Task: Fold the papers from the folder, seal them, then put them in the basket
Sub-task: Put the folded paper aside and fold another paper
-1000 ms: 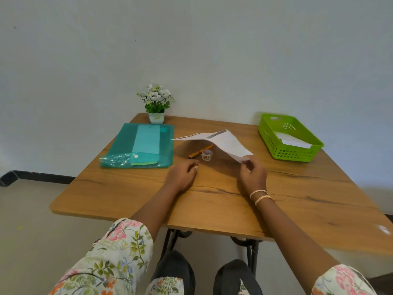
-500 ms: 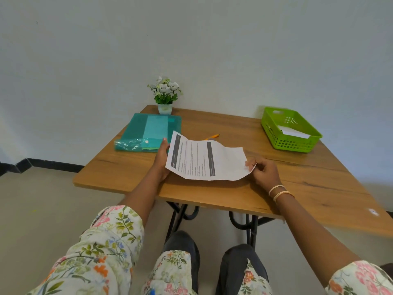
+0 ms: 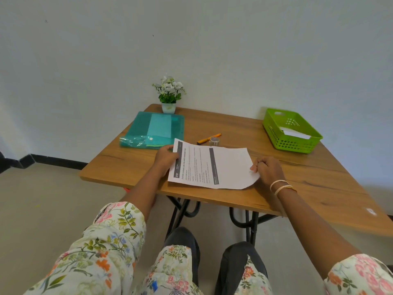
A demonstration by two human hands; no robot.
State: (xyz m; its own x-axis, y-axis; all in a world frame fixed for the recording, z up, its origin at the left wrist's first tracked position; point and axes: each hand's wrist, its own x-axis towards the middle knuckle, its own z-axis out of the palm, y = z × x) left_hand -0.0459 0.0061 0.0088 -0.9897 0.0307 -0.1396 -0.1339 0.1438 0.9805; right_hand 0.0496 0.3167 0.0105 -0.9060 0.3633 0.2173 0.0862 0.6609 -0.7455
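We hold a printed sheet of paper (image 3: pixel 212 167) over the near middle of the wooden table (image 3: pixel 297 184), its printed side up and its text running sideways to us. Our left hand (image 3: pixel 164 160) grips the sheet's left edge, thumb on top and the fingers tucked beneath. Our right hand (image 3: pixel 269 170) pinches the right edge with curled fingers, two thin bangles (image 3: pixel 280 186) sitting at the wrist. The near right corner of the sheet curls a little.

Just beyond the sheet lie an orange pen (image 3: pixel 209 138) and a small clear roll of tape (image 3: pixel 214 141), touching or nearly so. To the left of them a teal folder (image 3: pixel 153 129) lies flat, its snap flap toward us, with a small potted plant (image 3: pixel 169 92) of white flowers behind it at the table's far edge. At the far right corner stands a green basket (image 3: pixel 291 143), well apart from the sheet, and a folded white paper (image 3: pixel 294 133) lies inside it. Our flowered sleeves (image 3: pixel 102 248) fill the foreground.
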